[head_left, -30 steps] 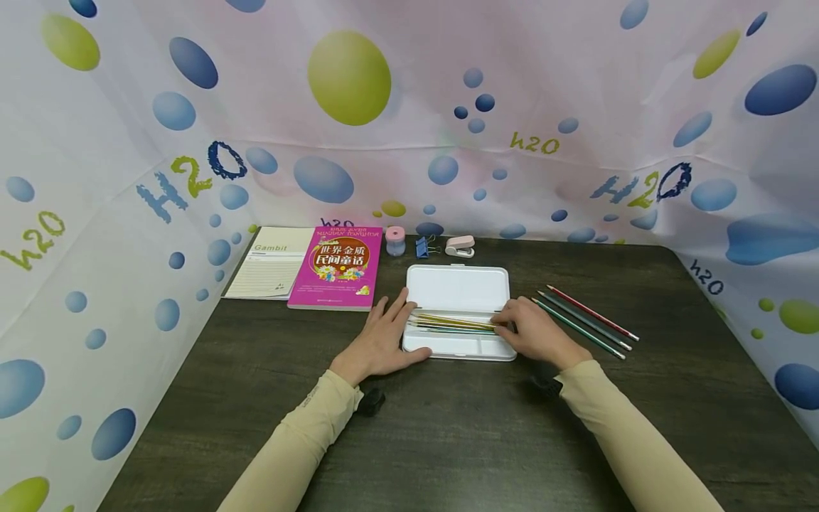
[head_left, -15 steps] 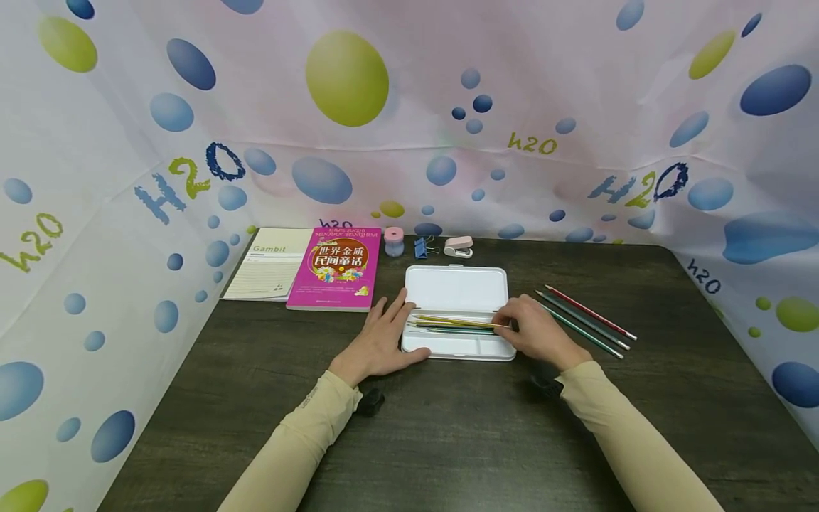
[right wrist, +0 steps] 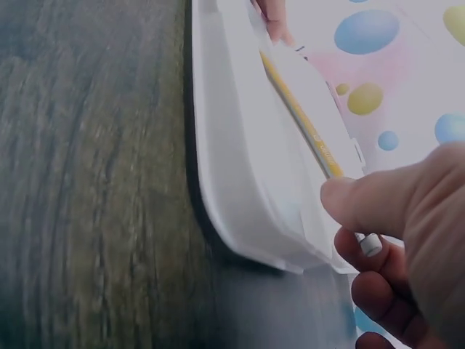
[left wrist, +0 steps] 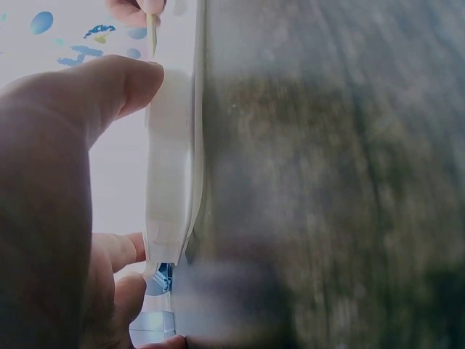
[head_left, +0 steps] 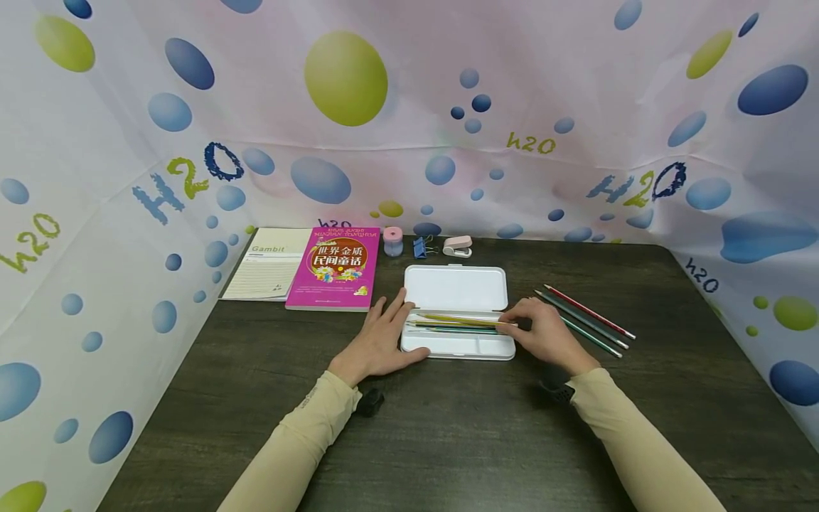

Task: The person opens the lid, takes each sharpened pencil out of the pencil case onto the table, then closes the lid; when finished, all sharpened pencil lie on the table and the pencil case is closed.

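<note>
Yellow pencil [right wrist: 301,116], pinched in my right hand [head_left: 544,334], has slid rightward across the white case [head_left: 457,288], seemingly coming free, while my spread left hand [head_left: 384,338] touches its left edge.

Your case [head_left: 456,286] is white; the pencil [right wrist: 304,118] you hold, yellow.
You see a magenta book [head_left: 335,274], your cream sleeves [head_left: 294,448], a dark table [head_left: 448,441] with wood grain, and a pinkish-white backdrop [head_left: 409,64] with blue and lime spots.

My dark wood-grained table [head_left: 448,434] carries an open white plastic case [head_left: 456,286], three slim pencils [head_left: 583,319], a magenta paperback [head_left: 334,284], cream notebook [head_left: 262,272], blue metal clip [head_left: 419,248], pale-pink stapler [head_left: 457,245] and pink-and-blue cylinder [head_left: 393,243].
</note>
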The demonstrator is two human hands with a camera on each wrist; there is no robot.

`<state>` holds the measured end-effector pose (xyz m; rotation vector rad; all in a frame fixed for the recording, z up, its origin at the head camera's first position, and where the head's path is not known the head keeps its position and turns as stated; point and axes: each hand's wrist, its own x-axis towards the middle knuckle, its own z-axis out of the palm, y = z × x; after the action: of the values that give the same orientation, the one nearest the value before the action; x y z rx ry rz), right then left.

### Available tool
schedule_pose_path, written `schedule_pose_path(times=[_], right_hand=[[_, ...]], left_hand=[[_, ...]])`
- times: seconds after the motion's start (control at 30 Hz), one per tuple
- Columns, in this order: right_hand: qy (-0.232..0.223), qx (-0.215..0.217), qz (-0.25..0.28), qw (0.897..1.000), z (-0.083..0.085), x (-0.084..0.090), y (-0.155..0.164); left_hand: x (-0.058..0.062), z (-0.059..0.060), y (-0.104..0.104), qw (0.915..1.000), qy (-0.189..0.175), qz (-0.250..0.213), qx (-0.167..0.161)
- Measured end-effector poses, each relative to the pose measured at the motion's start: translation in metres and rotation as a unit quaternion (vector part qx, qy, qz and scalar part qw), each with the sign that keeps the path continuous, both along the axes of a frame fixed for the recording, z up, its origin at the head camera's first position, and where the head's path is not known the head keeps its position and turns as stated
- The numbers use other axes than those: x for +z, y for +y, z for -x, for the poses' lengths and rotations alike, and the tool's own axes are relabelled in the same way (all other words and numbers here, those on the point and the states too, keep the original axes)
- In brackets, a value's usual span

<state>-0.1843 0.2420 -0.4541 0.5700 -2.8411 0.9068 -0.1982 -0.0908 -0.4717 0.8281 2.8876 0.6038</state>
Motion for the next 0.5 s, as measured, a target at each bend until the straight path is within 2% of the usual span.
schedule_pose_path(times=[0.2, 0.5], right_hand=[[-0.018, -0.028, 0.020, 0.999, -0.005, -0.002, 0.009], [0.000, -0.046, 0.021, 0.999, -0.014, -0.004, 0.027]], left_hand=[[0.000, 0.001, 0.000, 1.0000, 0.000, 0.007, 0.003], [-0.001, 0.001, 0.001, 1.0000, 0.001, 0.006, 0.006]])
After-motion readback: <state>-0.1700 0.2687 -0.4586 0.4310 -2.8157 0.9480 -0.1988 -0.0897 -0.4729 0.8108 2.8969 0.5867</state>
